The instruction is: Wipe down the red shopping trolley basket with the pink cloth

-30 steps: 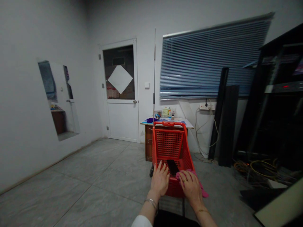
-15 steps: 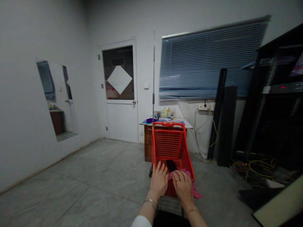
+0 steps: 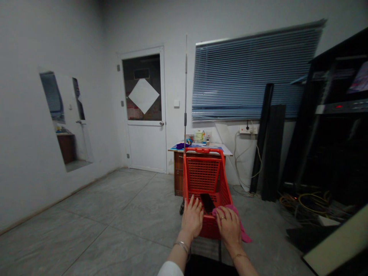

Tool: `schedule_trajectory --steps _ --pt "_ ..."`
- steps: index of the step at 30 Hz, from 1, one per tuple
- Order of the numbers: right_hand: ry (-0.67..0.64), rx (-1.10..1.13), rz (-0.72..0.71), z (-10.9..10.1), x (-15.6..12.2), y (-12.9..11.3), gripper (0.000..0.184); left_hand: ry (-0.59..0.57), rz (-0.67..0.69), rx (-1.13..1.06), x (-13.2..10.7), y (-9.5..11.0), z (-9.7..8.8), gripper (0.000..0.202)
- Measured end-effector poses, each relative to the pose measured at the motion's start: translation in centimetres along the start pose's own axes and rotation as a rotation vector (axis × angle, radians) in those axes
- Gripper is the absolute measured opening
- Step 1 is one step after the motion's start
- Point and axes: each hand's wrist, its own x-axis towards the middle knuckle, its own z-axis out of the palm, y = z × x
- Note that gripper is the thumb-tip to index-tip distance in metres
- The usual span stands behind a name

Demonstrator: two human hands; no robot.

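A red plastic shopping cart (image 3: 204,174) stands in front of me on the tiled floor. My left hand (image 3: 192,217) lies on the cart's near rim with its fingers stretched forward. My right hand (image 3: 229,227) presses flat on a pink cloth (image 3: 238,224) draped over the rim's right side. A black phone (image 3: 207,202) lies in the cart between my two hands. A thin metal pole (image 3: 185,92) rises from the cart's far left corner.
Beyond the cart is a small wooden desk (image 3: 178,168) with bottles and papers, a white door (image 3: 144,111) to its left, and window blinds (image 3: 253,73) above. Black panels (image 3: 268,145) lean on the wall. Cables (image 3: 310,203) and a dark rack (image 3: 336,126) crowd the right.
My right hand slid left along the rim with the cloth, then back to the right. The view drifted slightly; the cart stays in place.
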Motion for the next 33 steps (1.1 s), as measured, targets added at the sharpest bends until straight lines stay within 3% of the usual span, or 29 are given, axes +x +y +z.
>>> schedule_trajectory --steps 6,11,16,21,26,29,33 --pt "-0.022 0.052 0.015 0.3 0.4 -2.9 0.022 -0.020 -0.006 -0.009 0.1 0.1 -0.4 0.042" --pt "-0.090 0.076 -0.063 -0.6 0.5 -0.4 0.022 -0.021 0.001 -0.048 0.1 0.0 -0.7 0.043" --pt "-0.102 0.031 -0.042 -1.4 0.1 2.3 0.021 -0.012 0.007 -0.043 -0.1 0.1 -0.4 0.043" --pt "-0.025 -0.026 0.021 -0.6 0.1 -0.2 0.020 -0.001 -0.006 -0.006 0.0 0.3 -0.1 0.043" --pt "-0.064 0.010 -0.002 0.1 0.4 -2.4 0.021 -0.031 -0.010 -0.016 0.1 0.1 -0.6 0.044" --pt "-0.091 0.040 -0.035 -0.4 0.4 -1.0 0.023 -0.044 0.006 -0.013 0.1 -0.1 -0.8 0.044" --pt "-0.127 0.038 -0.101 -1.6 0.3 2.7 0.025 -0.036 0.010 -0.010 -0.1 -0.2 -0.7 0.043"
